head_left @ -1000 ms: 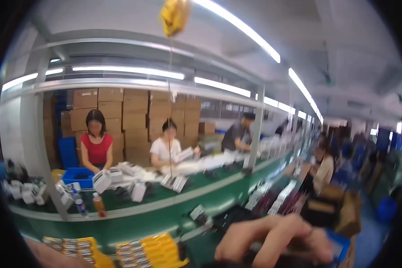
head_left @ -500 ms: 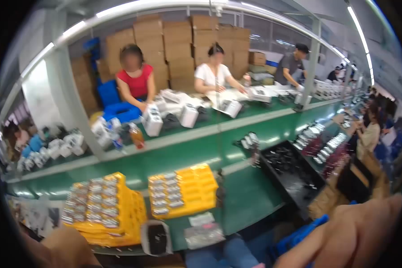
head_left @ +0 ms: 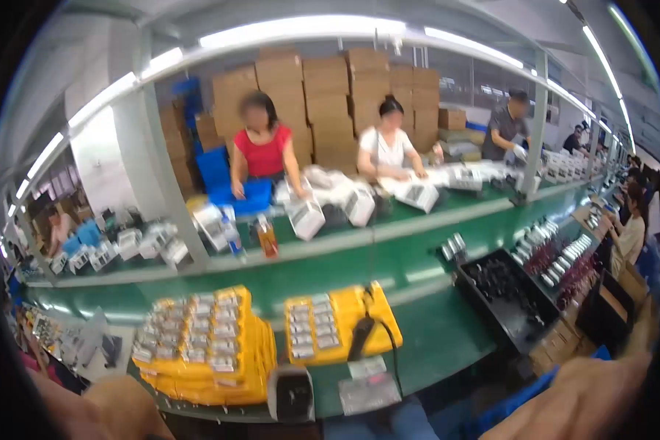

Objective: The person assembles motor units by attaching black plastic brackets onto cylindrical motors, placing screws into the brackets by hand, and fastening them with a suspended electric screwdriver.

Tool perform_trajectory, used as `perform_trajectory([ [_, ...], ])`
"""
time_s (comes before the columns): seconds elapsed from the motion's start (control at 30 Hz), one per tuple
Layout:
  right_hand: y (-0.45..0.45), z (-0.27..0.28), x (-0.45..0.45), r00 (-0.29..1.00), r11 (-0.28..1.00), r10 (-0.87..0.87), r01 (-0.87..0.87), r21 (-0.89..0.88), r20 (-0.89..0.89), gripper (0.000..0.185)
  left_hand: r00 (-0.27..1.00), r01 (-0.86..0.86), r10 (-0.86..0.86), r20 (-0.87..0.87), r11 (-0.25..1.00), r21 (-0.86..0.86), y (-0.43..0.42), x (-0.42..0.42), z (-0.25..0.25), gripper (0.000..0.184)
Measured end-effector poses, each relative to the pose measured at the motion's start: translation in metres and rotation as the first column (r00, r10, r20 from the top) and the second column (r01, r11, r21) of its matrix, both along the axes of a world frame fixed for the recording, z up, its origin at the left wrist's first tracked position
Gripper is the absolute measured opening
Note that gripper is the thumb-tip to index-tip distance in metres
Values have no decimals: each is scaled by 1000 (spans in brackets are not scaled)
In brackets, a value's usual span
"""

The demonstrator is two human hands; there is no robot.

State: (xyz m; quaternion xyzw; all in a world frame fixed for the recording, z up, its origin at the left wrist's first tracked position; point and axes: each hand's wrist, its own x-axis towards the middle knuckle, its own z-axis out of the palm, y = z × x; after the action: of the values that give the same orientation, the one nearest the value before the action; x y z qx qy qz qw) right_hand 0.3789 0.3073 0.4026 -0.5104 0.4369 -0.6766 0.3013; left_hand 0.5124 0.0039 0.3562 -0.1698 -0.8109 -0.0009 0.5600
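Observation:
Close to the camera at the lower left is a blurred bare part of my left hand or arm (head_left: 121, 407); no fingers can be made out. It is nearest to a stack of yellow trays (head_left: 253, 359) bearing rows of small silvery parts (head_left: 198, 323). At the lower right, my right hand or arm (head_left: 590, 403) is also blurred, its fingers unclear. Neither visibly holds anything. Between them are a second yellow tray (head_left: 352, 304) with silvery parts, a black handheld device with a cable (head_left: 362, 334), a white-rimmed container with a dark inside (head_left: 291, 396) and a clear plastic bag (head_left: 367, 394).
A black bin (head_left: 491, 293) of dark parts stands on the green bench (head_left: 440, 367), beside rows of silvery parts (head_left: 565, 260). Cardboard boxes (head_left: 554, 345) are at the right. Across the bench, several people work among white boxes (head_left: 304, 218); two bottles (head_left: 267, 238) stand on the ledge.
The view has swung left and tilted up, so the bench scene sits further right and the arms lower. The black device on the second tray now shows clearly.

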Motion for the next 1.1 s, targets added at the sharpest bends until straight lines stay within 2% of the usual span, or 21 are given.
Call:
perform_trajectory([
  [0.07,16,18,3,985,992,20,1,123,-172,14,999,23,-22,-23,999,34,-3,3,-9,37],
  [0.2,0,9,-15,832,952,7,-176,-251,-554,38,999,41,-40,-27,999,29,-13,13,-11,37],
  [0.23,2,-8,-25,737,961,-223,56,-271,-638,43,998,51,-50,-27,998,28,-17,16,-11,37],
  [0.27,1,-36,-36,588,907,-421,281,-314,-690,50,998,56,-55,-27,998,23,-21,20,-10,37],
  [0.3,1,-77,-47,402,798,-567,485,-357,-719,57,998,53,-52,-21,998,22,-22,25,-11,37],
  [0.33,-8,-108,-52,173,648,-636,649,-398,-752,65,998,54,-54,-26,998,21,-24,28,-12,37],
  [0.37,-20,-152,-66,204,534,-558,830,-161,-804,84,998,57,-57,-42,998,21,-25,31,-16,37],
  [0.4,-37,-216,-81,188,447,-492,892,-62,-850,93,996,70,-68,-55,997,26,-24,33,-20,37],
  [0.43,-56,-270,-96,349,414,-462,898,150,-815,102,996,78,-76,-49,996,39,-22,34,-24,37],
  [0.47,-71,-300,-103,339,416,-530,903,109,-778,92,995,90,-87,-46,994,55,-19,35,-25,37],
  [0.53,-84,-342,-120,398,289,-517,915,283,-758,66,995,101,-102,5,993,52,-21,29,-20,37],
  [0.57,-80,-378,-127,383,244,-561,924,296,-734,47,994,107,-107,1,993,55,-19,27,-22,37],
  [0.6,-88,-384,-154,327,228,-611,945,235,-721,35,995,99,-99,-6,994,37,-19,28,-23,37],
  [0.63,-87,-384,-158,327,250,-652,944,214,-683,33,996,91,-90,-20,995,28,-18,26,-25,37],
  [0.83,-40,-380,-178,420,322,-717,907,270,-556,39,987,109,-104,-125,993,33,-14,17,-37,38],
  [0.93,-23,-384,-171,457,347,-724,888,300,-517,39,946,157,-129,-299,985,70,-12,13,-51,38],
  [1.03,-23,-381,-159,486,373,-751,871,319,-447,42,796,278,-85,-599,931,237,6,-1,-89,38],
  [1.1,-24,-376,-158,518,416,-747,853,314,-417,43,787,341,11,-617,826,449,27,-33,-126,38],
])
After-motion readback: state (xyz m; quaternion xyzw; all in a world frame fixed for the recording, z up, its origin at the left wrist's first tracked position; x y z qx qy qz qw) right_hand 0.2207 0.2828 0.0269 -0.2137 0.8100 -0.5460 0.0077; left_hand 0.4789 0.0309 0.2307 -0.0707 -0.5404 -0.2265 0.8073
